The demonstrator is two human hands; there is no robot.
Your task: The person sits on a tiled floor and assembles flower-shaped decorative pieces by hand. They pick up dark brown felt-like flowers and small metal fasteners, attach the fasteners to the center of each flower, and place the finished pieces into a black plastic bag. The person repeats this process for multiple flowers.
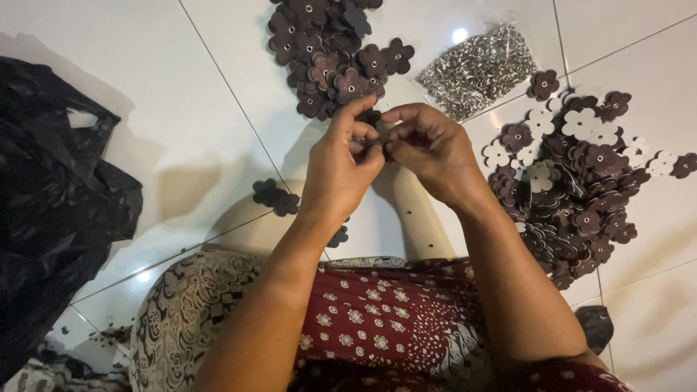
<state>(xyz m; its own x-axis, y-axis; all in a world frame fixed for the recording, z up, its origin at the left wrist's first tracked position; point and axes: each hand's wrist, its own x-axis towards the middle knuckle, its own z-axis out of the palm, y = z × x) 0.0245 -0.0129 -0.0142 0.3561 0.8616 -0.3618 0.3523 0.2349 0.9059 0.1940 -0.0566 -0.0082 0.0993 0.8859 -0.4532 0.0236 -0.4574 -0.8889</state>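
Both hands, left hand (340,168) & right hand (428,149), fingers pinched shut on a small dark flower piece (370,118) held over the floor (196,131) btwn piles; prob light, floppy, best gripped at petal edges.

clear plastic bag (481,69) of silver metal bits | floor, top centre || black plastic bag (51,210) | crumpled, left edge
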